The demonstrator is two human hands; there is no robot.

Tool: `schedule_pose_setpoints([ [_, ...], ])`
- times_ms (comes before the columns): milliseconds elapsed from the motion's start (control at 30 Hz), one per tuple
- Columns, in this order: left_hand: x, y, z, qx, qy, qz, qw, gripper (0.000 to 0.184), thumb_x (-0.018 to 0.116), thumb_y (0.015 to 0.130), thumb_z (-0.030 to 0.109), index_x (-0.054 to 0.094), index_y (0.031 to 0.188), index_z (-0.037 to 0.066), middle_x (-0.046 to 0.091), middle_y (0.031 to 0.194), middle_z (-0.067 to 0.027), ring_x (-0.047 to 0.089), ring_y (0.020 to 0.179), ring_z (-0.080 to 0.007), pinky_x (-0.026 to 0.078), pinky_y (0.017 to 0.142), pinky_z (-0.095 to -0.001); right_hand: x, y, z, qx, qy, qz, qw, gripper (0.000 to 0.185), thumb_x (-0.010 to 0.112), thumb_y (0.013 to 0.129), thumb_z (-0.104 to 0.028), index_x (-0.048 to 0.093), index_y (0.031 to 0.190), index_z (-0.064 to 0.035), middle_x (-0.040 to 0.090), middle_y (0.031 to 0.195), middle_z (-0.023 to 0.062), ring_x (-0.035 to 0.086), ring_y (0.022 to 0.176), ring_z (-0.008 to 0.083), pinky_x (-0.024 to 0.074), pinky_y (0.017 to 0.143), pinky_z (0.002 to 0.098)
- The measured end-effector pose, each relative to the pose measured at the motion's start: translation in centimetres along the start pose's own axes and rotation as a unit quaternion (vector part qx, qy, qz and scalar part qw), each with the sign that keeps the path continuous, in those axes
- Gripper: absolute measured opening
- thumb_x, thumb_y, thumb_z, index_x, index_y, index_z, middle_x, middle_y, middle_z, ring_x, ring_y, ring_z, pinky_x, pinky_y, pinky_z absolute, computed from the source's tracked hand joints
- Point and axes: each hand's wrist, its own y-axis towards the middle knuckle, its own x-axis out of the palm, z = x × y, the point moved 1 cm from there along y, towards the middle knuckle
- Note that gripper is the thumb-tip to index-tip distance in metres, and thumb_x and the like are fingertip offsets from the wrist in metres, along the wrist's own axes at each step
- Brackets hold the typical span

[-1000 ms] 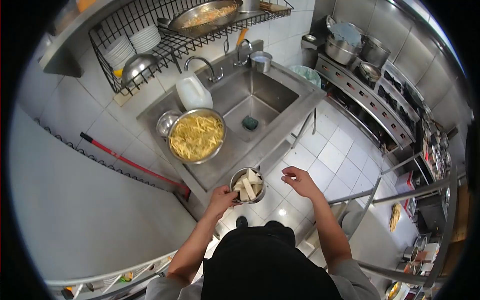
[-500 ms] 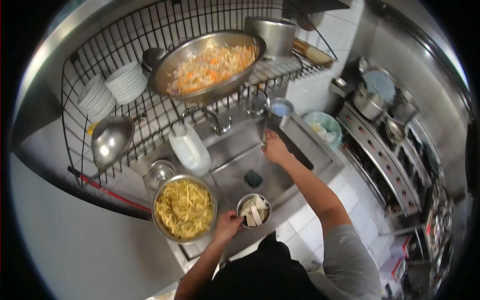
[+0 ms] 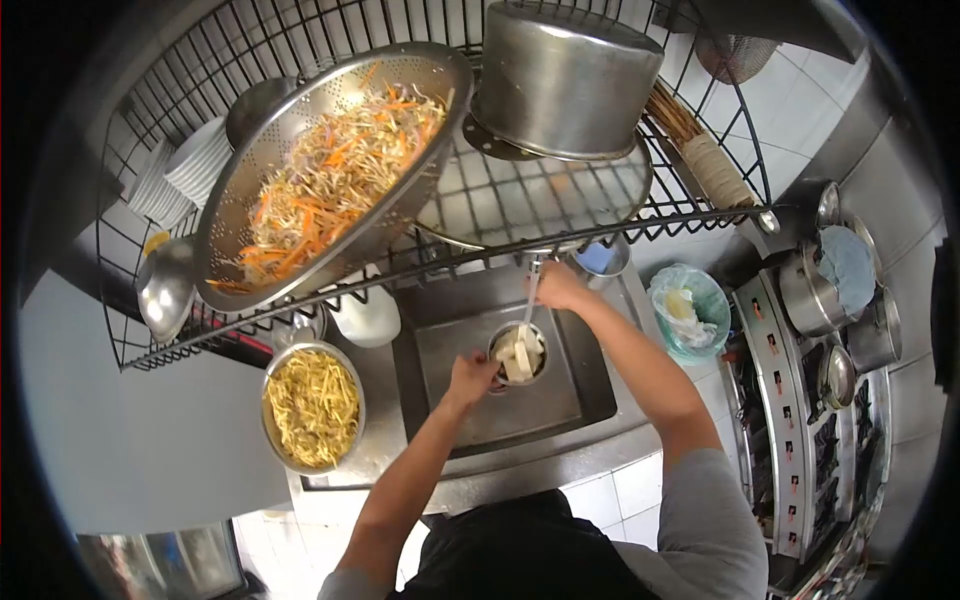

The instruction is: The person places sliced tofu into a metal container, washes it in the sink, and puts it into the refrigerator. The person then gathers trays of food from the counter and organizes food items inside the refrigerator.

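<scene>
My left hand (image 3: 474, 379) grips the rim of a small metal bowl (image 3: 541, 371) above the sink (image 3: 455, 410). Pale white blocks (image 3: 519, 352) lie in this bowl. A stream of water (image 3: 531, 300) runs down from the faucet (image 3: 535, 262) into it. At the faucet, just under the rack's front edge, is my right hand (image 3: 560, 287); its fingers are partly hidden there. A metal bowl of yellow strips (image 3: 312, 408) stands on the counter left of the sink, near a white jug (image 3: 367, 318).
Overhead, a black wire rack (image 3: 440, 248) holds a colander (image 3: 225, 215) of sprouts and carrot shreds, a large pot (image 3: 565, 85) and stacked white plates (image 3: 198, 160). To the right are a lined bin (image 3: 690, 312) and a stove (image 3: 783, 420) with pots.
The view has moved closer to the rack and sink. My left hand has carried the bowl over the sink. My right hand has reached the faucet, and water now runs.
</scene>
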Motion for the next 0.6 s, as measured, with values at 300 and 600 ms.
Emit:
schedule_pose_setpoints([
  [300,3.8,6.1,-0.4,-0.023,-0.023,0.023,0.999,0.016,0.069,0.081,0.008,0.062,0.084,-0.006,0.064,0.080,-0.0101,0.067,0.071,-0.0181,0.063,0.059,-0.0342,0.9,-3.9,-1.3,0.002,0.360,-0.131,0.924,0.019,0.064,0.095,-0.019,0.065,0.099,0.0004,0.069,0.085,0.0075,0.065,0.071,0.0149,0.0552,0.065,0.0307],
  [600,2.4,7.5,-0.7,-0.012,-0.022,0.048,0.999,0.016,0.072,0.076,0.008,0.063,0.081,-0.005,0.065,0.077,-0.0098,0.067,0.067,-0.0183,0.062,0.055,-0.0342,-1.7,-4.2,-3.2,-0.108,0.247,-0.109,0.957,0.013,0.060,0.095,-0.011,0.063,0.096,0.0022,0.067,0.082,0.0057,0.064,0.074,0.0132,0.0535,0.067,0.0297],
])
